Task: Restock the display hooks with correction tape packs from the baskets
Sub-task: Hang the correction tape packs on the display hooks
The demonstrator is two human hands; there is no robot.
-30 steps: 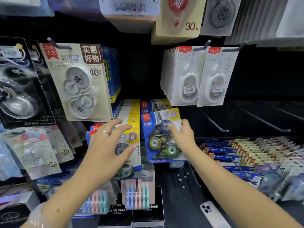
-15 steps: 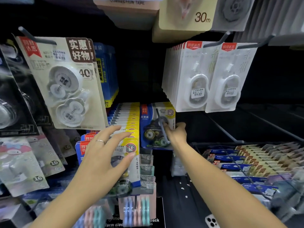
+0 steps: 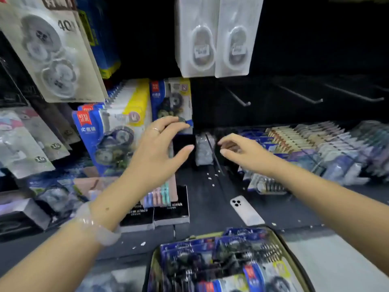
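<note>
A blue correction tape pack (image 3: 171, 100) hangs on a hook at the centre of the display, beside a fuller row of blue and yellow packs (image 3: 109, 133) to its left. My left hand (image 3: 156, 152) hovers in front of them with fingers spread, its fingertips close to the hung pack's lower edge; it holds nothing. My right hand (image 3: 242, 151) is drawn back from the hook with loosely bent fingers and is empty. A basket (image 3: 280, 245) at the bottom centre holds several blue correction tape packs (image 3: 221, 258).
Bare hooks (image 3: 303, 94) stick out at the right. White tape packs (image 3: 214, 36) hang above, a large two-roll pack (image 3: 50, 51) at upper left. A white phone (image 3: 245, 209) lies on the dark shelf. Rows of packs (image 3: 328, 148) lie at right. Black boxes (image 3: 166, 209) sit below centre.
My right hand has let go of the blue pack, which now hangs on its hook, and pulled back. My left hand left the yellow packs and moved right. The view tilted down, showing the basket.
</note>
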